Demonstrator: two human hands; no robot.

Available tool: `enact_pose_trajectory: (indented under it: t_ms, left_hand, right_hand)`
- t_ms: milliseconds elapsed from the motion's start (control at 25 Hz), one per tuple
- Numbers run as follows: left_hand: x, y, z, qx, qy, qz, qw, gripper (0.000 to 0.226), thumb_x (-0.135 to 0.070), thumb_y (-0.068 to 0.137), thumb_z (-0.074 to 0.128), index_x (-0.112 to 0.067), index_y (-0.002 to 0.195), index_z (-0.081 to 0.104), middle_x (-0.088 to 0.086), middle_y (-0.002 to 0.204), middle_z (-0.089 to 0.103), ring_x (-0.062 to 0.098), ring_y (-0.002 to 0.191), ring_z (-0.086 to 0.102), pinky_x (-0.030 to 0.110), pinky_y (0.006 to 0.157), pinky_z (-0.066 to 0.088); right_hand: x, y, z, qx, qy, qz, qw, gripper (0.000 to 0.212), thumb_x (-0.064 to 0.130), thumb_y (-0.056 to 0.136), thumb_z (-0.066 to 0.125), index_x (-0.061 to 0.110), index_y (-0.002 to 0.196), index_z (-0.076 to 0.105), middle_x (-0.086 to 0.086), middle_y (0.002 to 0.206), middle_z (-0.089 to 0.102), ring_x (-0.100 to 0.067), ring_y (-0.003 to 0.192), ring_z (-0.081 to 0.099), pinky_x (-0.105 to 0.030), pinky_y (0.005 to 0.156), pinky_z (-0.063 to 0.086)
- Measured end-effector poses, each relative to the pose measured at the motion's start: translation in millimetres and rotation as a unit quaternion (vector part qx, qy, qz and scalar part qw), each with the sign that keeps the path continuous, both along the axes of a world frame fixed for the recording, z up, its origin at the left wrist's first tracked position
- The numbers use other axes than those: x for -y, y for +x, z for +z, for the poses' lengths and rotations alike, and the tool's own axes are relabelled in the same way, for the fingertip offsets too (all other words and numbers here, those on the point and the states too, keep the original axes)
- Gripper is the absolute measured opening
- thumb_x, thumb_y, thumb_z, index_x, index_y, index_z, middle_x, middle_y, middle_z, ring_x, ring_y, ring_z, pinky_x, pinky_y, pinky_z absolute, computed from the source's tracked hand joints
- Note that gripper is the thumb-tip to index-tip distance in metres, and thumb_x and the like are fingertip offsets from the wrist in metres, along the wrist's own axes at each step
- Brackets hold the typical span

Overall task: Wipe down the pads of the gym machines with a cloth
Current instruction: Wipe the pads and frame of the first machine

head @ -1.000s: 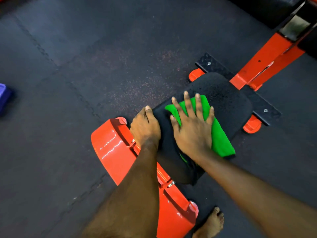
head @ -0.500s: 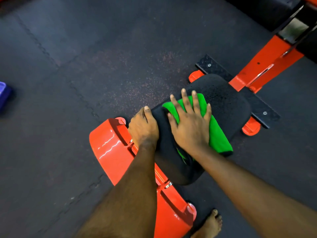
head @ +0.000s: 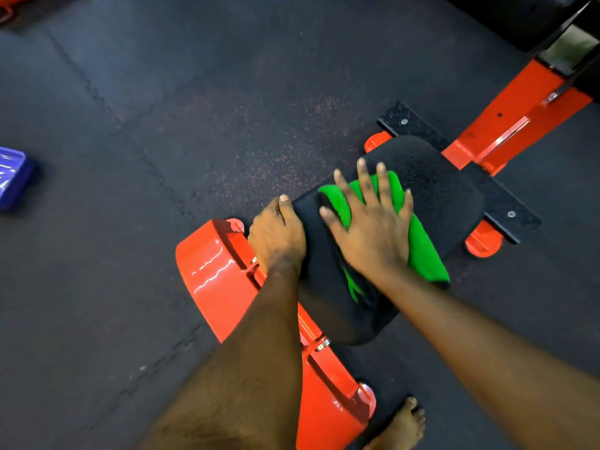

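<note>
- Two bare hands were on the black pad (head: 438, 186) of an orange gym machine.
- Right hand (head: 373, 235) lay flat on the green cloth (head: 425, 258), its fingers (head: 365, 180) straight and spread. It pressed the cloth onto the pad top and grasped nothing.
- Cloth sat folded mid-pad, with its right part showing past the palm toward the pad's right edge.
- Left hand (head: 276, 235) gripped the pad's left edge, fingers curled over it, near the cloth but apart from it.
- Curved orange plate (head: 211, 271) stood just beside the pad, under the left forearm.
- Orange beam (head: 519, 125) and black base plate (head: 513, 206) lay beyond the pad.
- Bare foot (head: 399, 427) stood on the dark rubber floor (head: 162, 125); a blue object (head: 13, 177) sat far left, well apart.
</note>
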State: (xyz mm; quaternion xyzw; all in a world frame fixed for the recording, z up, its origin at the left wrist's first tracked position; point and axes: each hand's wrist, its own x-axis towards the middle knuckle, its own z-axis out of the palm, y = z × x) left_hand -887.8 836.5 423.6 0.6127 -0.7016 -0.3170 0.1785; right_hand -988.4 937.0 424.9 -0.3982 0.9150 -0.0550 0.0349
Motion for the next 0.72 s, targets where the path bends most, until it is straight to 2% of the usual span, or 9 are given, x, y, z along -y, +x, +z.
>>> enact_pose_trajectory:
  t_ms: [120,320,480,600,720]
  left_hand:
    - [0,-1,-1,0.008,-0.004,-0.005,1.000,0.038,-0.034,0.104,0.039,-0.013,0.095,0.068,0.017,0.101,0.072,0.040,0.098,0.062,0.043,0.081,0.044]
    - [1,-2,1,0.013,-0.001,-0.005,1.000,0.035,-0.032,0.103,0.041,-0.012,0.088,0.065,0.018,0.098,0.071,0.041,0.095,0.062,0.043,0.076,0.042]
    - [-1,-3,4,0.016,-0.001,-0.003,1.000,0.033,-0.032,0.102,0.041,-0.013,0.089,0.065,0.016,0.097,0.071,0.039,0.094,0.062,0.041,0.076,0.042]
    - [-1,-3,2,0.018,-0.001,-0.002,1.000,0.032,-0.032,0.101,0.042,-0.013,0.089,0.066,0.016,0.096,0.071,0.040,0.093,0.062,0.042,0.076,0.044]
    - [0,-3,4,0.023,-0.003,0.000,1.000,0.031,-0.031,0.101,0.043,-0.013,0.089,0.066,0.019,0.098,0.070,0.043,0.094,0.061,0.043,0.075,0.043]
  right_hand:
    - [42,-32,1,0.017,0.000,-0.017,1.000,0.069,0.071,0.095,0.027,0.040,0.156,0.026,0.002,0.169,0.009,-0.026,0.156,0.004,-0.065,0.117,0.015]
    - [-35,26,2,-0.012,-0.001,-0.003,1.000,0.078,0.072,0.093,0.032,0.037,0.160,0.012,0.001,0.170,0.004,-0.027,0.156,0.003,-0.063,0.119,0.007]
    - [-9,-12,-3,-0.009,-0.014,-0.007,1.000,0.067,0.063,0.097,0.034,0.040,0.158,0.019,0.002,0.169,0.010,-0.025,0.156,0.008,-0.064,0.117,0.019]
    - [8,-27,-4,0.014,-0.051,-0.065,0.997,0.076,0.061,0.094,0.044,0.035,0.160,0.016,-0.004,0.169,0.011,-0.026,0.155,0.009,-0.060,0.121,0.014]
    - [-28,16,-1,0.004,-0.054,-0.086,0.995,0.074,0.065,0.091,0.046,0.037,0.157,0.026,-0.005,0.168,0.016,-0.026,0.155,0.013,-0.060,0.120,0.008]
